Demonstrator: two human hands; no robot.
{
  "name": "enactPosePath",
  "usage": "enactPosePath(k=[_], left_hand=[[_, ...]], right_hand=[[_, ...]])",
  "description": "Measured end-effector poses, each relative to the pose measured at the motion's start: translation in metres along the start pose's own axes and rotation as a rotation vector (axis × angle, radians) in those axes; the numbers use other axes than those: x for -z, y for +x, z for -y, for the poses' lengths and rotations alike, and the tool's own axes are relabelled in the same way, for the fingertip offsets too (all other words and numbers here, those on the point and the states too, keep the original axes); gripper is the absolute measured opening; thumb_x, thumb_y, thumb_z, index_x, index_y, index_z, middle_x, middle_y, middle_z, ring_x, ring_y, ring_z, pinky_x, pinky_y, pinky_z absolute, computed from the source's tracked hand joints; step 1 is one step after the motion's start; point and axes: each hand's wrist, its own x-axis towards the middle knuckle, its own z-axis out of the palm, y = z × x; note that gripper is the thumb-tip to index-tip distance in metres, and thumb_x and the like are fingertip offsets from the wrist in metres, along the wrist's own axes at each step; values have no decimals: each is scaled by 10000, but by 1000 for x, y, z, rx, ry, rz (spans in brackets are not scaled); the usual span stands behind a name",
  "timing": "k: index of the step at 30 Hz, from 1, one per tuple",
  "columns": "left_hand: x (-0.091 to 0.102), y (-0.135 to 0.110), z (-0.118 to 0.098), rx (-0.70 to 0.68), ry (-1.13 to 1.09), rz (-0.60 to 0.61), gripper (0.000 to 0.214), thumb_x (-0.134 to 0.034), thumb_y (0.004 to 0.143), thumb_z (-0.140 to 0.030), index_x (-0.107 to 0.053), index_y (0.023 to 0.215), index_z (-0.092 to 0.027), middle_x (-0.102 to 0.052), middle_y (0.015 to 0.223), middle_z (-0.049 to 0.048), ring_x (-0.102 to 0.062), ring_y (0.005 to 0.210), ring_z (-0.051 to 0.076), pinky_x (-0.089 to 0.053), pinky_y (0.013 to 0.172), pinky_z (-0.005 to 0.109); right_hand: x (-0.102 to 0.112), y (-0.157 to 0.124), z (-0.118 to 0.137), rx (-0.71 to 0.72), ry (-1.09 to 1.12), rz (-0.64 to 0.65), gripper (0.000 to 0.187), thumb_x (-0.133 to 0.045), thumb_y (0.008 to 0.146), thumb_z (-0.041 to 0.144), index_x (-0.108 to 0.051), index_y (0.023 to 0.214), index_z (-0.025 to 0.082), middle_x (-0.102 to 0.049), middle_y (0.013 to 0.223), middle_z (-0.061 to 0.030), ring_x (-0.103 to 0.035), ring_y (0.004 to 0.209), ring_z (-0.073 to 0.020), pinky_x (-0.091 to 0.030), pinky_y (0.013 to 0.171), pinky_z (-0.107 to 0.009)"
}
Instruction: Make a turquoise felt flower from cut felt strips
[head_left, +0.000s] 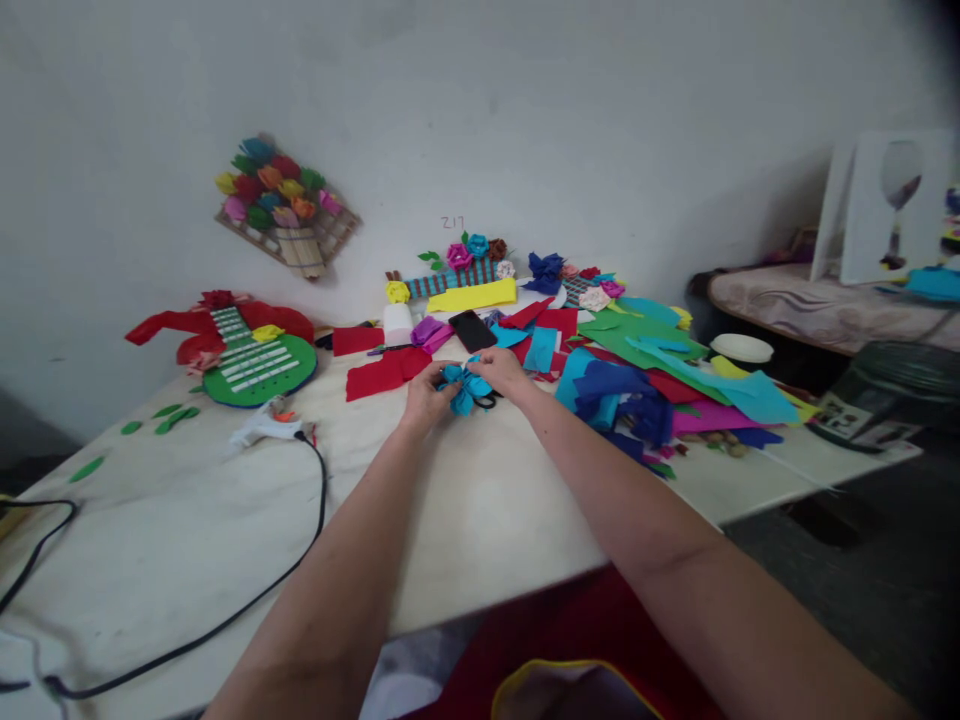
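Note:
Both my hands meet over the middle of the table around a light-blue paper flower (pixel 463 390). My left hand (pixel 429 398) is closed on the flower's left side. At its upper right, the fingers of my right hand (pixel 501 368) pinch the petals near a small whitish spot that I cannot make out. Just under the flower, on the table, part of a black loop shows, perhaps a scissors handle (pixel 487 401). A black phone (pixel 472 330) lies right behind my hands, and red paper pieces (pixel 379 378) lie to the left.
A white glue gun (pixel 270 425) with a black cord (pixel 324 490) lies left. Behind it is a green and red paper guitar (pixel 259 365). Coloured paper sheets (pixel 645 335) heap up on the right, before a glass jar (pixel 885 395) at the table's corner. A white wall stands behind.

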Motion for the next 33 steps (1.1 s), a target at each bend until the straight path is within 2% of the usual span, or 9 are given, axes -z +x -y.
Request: enactPosePath(k=[2,4,7,11,18,22,27,30,33], left_hand=[[0,0,1,-17,36,8,331,-678,579,-250,-627,890,-149,-609,724,17,-559,658,129,-467,612,249],[-1,0,0,-10,50,3,326,-671,582,-249,-634,889,-146,-605,721,15,-558,655,130,-467,613,250],[-1,-1,-3,21,33,-12,371,-667,585,-261,-635,935,-143,-600,709,9,-554,640,130,-466,605,253],[0,-2,-5,49,-5,-6,471,-674,582,-265,-611,1033,-143,-595,719,2,-541,626,116,-458,592,240],[1,-1,-3,65,58,19,393,-664,591,-254,-651,972,-163,-598,720,6,-525,588,109,-454,546,224],[0,-1,-7,82,72,18,345,-657,589,-258,-655,921,-161,-582,690,1,-508,553,103,-452,507,221],[-1,-4,-15,177,-35,-32,352,-657,573,-299,-603,886,-148,-540,625,-19,-507,523,109,-459,470,234],[-1,-6,-18,200,-91,-48,365,-660,561,-291,-569,888,-154,-530,634,-29,-506,518,103,-453,459,229],[0,-6,-19,210,-110,-32,432,-656,562,-267,-547,968,-169,-532,666,-31,-511,528,99,-443,449,213]], right_hand=[[-1,0,-2,-78,31,3,244,-553,613,355,-469,475,173,-414,462,44,-449,534,-113,-336,535,-232],[-2,0,-3,-100,93,5,205,-554,607,329,-493,491,171,-439,474,43,-458,534,-112,-346,538,-231],[-2,0,-4,-3,173,-8,148,-557,609,267,-529,503,169,-568,622,6,-554,717,-147,-402,670,-246],[-1,0,-2,65,190,-19,117,-570,606,204,-557,495,169,-636,808,-35,-561,958,-190,-392,835,-286],[0,1,0,-17,169,-31,121,-555,591,167,-553,470,168,-633,838,-30,-567,948,-210,-404,851,-324],[-1,2,0,32,159,-58,88,-578,590,185,-573,505,161,-601,979,-52,-544,976,-195,-397,873,-320],[1,-3,3,237,124,-28,56,-564,623,193,-594,595,155,-517,1157,-85,-525,993,-185,-424,835,-306],[6,-7,5,458,-26,6,66,-559,647,190,-596,604,157,-488,1214,-85,-523,959,-183,-408,858,-332],[11,-10,8,597,-206,31,62,-561,659,186,-610,628,166,-465,1258,-71,-500,988,-204,-371,894,-379]])
